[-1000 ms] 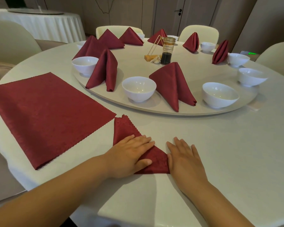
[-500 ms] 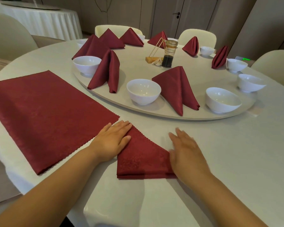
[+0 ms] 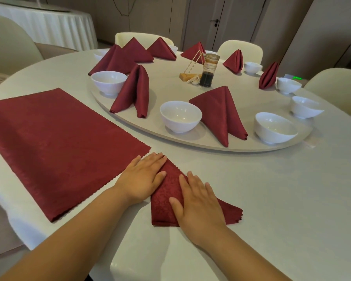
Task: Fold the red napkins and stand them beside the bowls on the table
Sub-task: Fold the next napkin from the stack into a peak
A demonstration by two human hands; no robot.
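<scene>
Right hand (image 3: 199, 201), shifted from table (image 3: 282, 199) onto folded red napkin (image 3: 165, 197), fingers straight and spread, pressing flat; left hand (image 3: 142, 179) likewise flat on its upper-left edge.

No text, label or number can be read; the green glow on the small device (image 3: 292, 76) is too blurred.
</scene>
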